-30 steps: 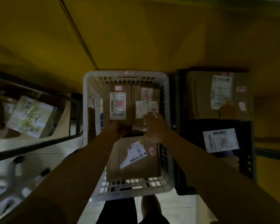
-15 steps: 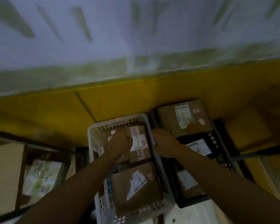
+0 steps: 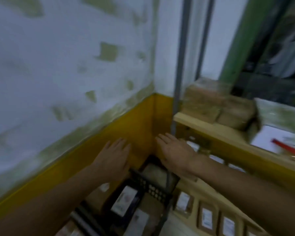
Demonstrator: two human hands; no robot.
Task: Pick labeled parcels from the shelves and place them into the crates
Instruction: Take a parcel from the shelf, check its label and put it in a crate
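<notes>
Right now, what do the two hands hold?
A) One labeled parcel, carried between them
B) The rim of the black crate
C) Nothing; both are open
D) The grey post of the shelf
C: the left hand and the right hand both show straight, spread fingers in the air above the black crate and grip nothing.

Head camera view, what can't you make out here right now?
Shelf parcels: labels smeared by motion blur in the head view, unreadable.
Black crate: cut off by the bottom edge, contents blurred.
Red object on the upper shelf: blurred, cut off by the right edge, unidentifiable.
</notes>
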